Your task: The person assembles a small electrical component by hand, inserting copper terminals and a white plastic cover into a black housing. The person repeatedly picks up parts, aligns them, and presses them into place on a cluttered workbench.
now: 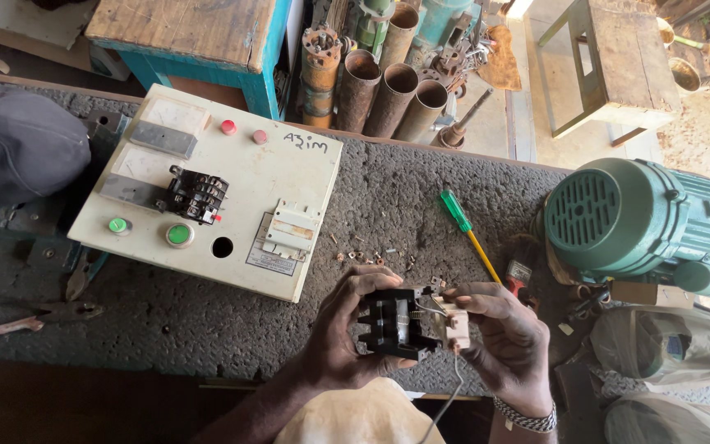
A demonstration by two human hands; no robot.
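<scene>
My left hand [340, 333] grips a black electrical contactor part [390, 322] above the near edge of the grey workbench [207, 321]. My right hand [503, 341] holds a pale cream piece [456, 325] pressed against the right side of the black part. A thin wire hangs down from between them. On the bench just beyond my hands lie several small screws and bits [367, 256].
A cream control panel [256, 177] with push buttons and a black contactor [195, 196] lies to the left. A green-and-yellow screwdriver [468, 232] lies ahead, a green electric motor [643, 218] to the right. Pliers [30, 319] and a dark cap [14, 140] sit far left.
</scene>
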